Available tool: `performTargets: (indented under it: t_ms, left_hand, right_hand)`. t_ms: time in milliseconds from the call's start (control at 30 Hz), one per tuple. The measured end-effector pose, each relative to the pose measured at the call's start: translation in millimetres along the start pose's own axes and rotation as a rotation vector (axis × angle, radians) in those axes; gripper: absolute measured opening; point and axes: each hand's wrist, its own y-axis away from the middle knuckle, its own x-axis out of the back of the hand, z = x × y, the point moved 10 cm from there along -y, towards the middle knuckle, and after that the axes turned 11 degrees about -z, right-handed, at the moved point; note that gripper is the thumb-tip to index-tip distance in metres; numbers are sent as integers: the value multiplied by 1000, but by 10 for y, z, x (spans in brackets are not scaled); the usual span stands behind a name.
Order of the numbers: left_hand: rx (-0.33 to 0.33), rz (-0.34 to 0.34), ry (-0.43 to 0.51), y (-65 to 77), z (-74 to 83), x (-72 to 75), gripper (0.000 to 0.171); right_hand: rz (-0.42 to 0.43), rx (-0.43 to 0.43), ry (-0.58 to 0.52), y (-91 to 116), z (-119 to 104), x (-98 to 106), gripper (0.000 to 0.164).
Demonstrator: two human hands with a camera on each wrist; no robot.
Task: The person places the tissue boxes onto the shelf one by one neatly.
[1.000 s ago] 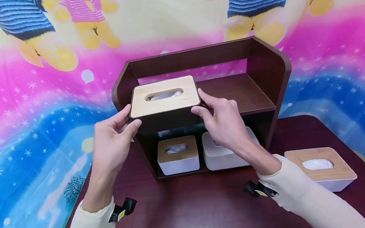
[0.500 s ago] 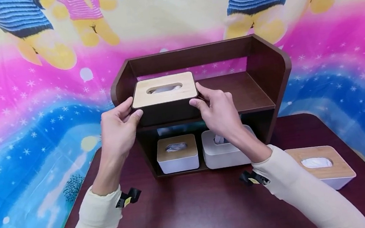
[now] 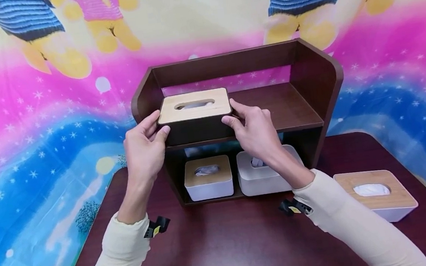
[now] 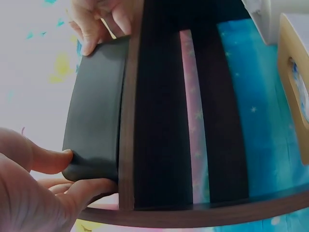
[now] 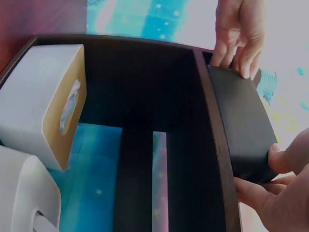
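A black tissue box (image 3: 200, 129) with a pale wooden lid sits on the left part of the brown shelf unit's upper board (image 3: 273, 107), its front face close to the board's front edge. My left hand (image 3: 145, 148) grips its left end, thumb at the front corner and fingers along the side. At the other end my right hand (image 3: 254, 132) holds it the same way. Both wrist views show the box's black front (image 4: 96, 108) between the two hands, resting along the board's edge (image 5: 219, 145).
In the lower compartment stand a white tissue box with a wooden lid (image 3: 210, 190) and an all-white tissue box (image 3: 261, 184), partly behind my right forearm. Another wooden-lidded tissue box (image 3: 393, 190) stands on the dark red table (image 3: 219, 247) at right. A printed cloth (image 3: 199, 19) hangs behind.
The black tissue box has come down and back from in front of the shelf onto the upper board, levelling out. Both hands have moved along with it, still gripping its ends.
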Motion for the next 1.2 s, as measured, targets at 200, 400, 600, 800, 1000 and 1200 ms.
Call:
performTargets:
  t_ms: [200,400,600,800,1000,1200]
  left_hand:
    - [4,8,-40,1,-19,-12,54]
    - [0,-6,-80,35,-9,-18,57]
    - [-20,-47,-87,109,-14,-1,66]
    - [-46,-55,-32,256,10,41,69]
    - [-73,-70,-34,440,31,53,69]
    - [-47,-106,-35,605,-36,-19,66]
  right_hand:
    - [5,18,10,-3,2,-11,61]
    - [-31,-6,5,9,14,-29,64]
    - [-96,-29,-41,71,45,-62,75]
    - [-63,26,-90,213,71,26,74]
    - [-52,65,-147,437,136,61,68]
    - [-62,83,-116,686,205,39,65]
